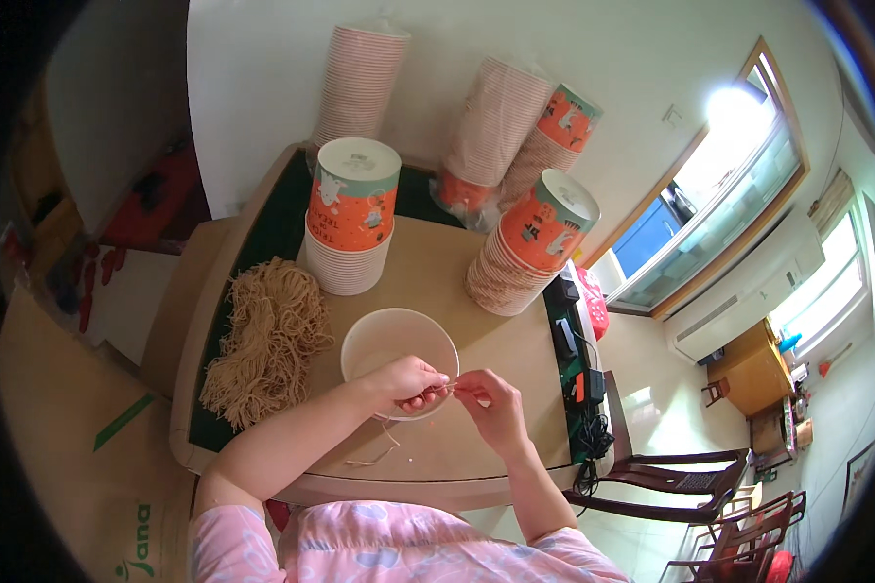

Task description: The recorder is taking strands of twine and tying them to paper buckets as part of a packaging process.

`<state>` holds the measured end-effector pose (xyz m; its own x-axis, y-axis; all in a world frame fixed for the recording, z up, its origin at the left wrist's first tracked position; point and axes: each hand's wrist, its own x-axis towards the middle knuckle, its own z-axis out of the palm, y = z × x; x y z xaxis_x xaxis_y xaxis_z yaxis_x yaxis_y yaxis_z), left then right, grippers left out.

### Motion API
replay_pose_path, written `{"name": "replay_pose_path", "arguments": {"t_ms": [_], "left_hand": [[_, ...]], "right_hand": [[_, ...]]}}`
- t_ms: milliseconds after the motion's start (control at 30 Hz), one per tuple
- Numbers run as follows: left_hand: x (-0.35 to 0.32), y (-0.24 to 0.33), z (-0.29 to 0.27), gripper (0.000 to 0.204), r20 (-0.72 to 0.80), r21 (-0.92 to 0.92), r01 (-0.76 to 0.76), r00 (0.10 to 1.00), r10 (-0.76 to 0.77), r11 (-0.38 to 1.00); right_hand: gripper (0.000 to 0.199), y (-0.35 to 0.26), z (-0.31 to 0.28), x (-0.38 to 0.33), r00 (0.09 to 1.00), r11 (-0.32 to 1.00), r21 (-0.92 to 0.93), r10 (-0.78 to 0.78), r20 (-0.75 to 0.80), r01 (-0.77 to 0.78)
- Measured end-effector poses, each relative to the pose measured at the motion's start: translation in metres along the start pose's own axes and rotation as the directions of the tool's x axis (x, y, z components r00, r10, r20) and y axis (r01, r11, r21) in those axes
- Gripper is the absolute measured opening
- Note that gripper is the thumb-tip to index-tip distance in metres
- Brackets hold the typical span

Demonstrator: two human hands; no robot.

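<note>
String (451,387), pale and thin, is pinched between the two hands over the right side of the rim of a white tub (389,335), which stands open-side up near the front of the worktop (428,267). The step in hand looks like fingertip work on the strand, perhaps knotting or threading; the detail is too small to tell. The next move seems to call for a firm pinch on both sides and fine control of the slack. The left hand (416,383) is curled, its thumb and forefinger pressed together on the strand; the right hand (489,394) nips it just beside, finger and thumb closed. Whether either touches the rim, I cannot tell. Below the tub, a loose length of strand (369,462) lies near the front edge. To the left is a tangled heap of beige strings (267,340); behind stand an upturned stack of orange-and-green tubs (353,214) and a leaning one (533,243), with bagged stacks (491,121) by the wall and a black power strip (565,335) along the right edge.
</note>
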<state>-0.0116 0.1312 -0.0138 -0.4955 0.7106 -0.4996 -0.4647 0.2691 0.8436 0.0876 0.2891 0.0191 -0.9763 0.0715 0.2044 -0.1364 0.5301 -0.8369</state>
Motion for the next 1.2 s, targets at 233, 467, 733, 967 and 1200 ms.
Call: {"name": "replay_pose_path", "arguments": {"t_ms": [233, 467, 733, 967, 1200], "left_hand": [[-0.002, 0.001, -0.001, 0.027, 0.113, -0.134, 0.131, 0.987, -0.116, 0.982], [0.003, 0.001, -0.002, 0.020, 0.088, -0.126, 0.110, 0.991, -0.100, 0.986], [0.011, -0.011, -0.001, 0.018, 0.088, -0.339, 0.161, 0.986, -0.139, 0.927], [-0.008, -0.004, 0.013, 0.016, 0.082, -0.514, 0.063, 0.996, -0.024, 0.855], [-0.012, -0.016, 0.019, 0.012, 0.068, -0.710, -0.052, 0.988, 0.141, 0.703]], "right_hand": [[0.020, 0.007, 0.025, -0.005, 0.929, 0.919, -0.208, -0.359, -0.089, 0.335], [0.026, 0.014, 0.035, -0.010, 0.888, 0.863, -0.312, -0.448, -0.106, 0.398], [0.018, 0.031, 0.045, -0.013, 0.865, 0.921, -0.145, -0.390, -0.317, 0.362], [0.019, 0.035, 0.050, -0.016, 0.862, 0.927, -0.098, -0.372, -0.343, 0.361], [0.026, 0.052, 0.057, -0.021, 0.904, 0.911, 0.357, -0.037, -0.425, 0.205]]}}
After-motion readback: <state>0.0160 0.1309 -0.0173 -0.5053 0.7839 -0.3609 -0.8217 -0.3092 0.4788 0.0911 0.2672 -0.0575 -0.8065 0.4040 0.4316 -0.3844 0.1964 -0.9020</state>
